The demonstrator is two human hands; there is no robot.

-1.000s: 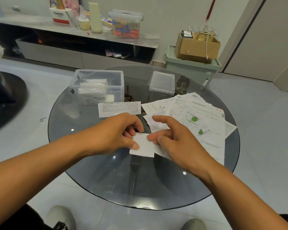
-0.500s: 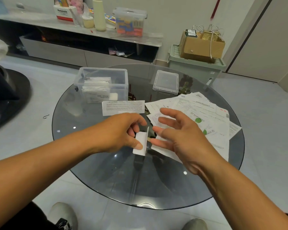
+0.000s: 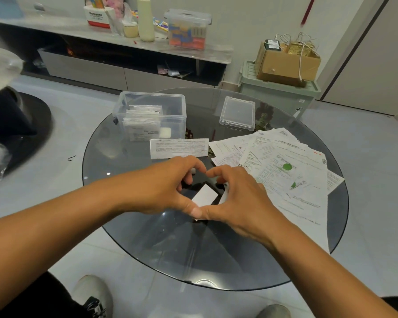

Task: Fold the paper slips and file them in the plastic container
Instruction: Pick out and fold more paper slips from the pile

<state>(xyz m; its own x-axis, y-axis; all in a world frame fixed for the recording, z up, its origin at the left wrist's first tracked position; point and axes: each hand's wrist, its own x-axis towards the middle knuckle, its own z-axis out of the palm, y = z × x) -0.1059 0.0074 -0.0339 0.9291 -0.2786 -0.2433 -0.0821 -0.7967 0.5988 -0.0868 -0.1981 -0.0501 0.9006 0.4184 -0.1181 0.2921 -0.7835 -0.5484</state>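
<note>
1. The left hand [image 3: 168, 187] and right hand [image 3: 237, 196] meet over the glass table [image 3: 147, 237], thumbs touching at the near side, fingers curled toward each other.
2. Between them both hands pinch a small folded paper slip [image 3: 203, 196], its white face showing in the gap.
3. Beyond the left hand stands the open plastic container [image 3: 152, 115], folded slips upright inside.
4. A flat slip [image 3: 179, 148] lies just past the knuckles.
5. Unfolded papers [image 3: 285, 171] spread beside and beyond the right hand; the lid [image 3: 237, 113] rests farther back.
</note>
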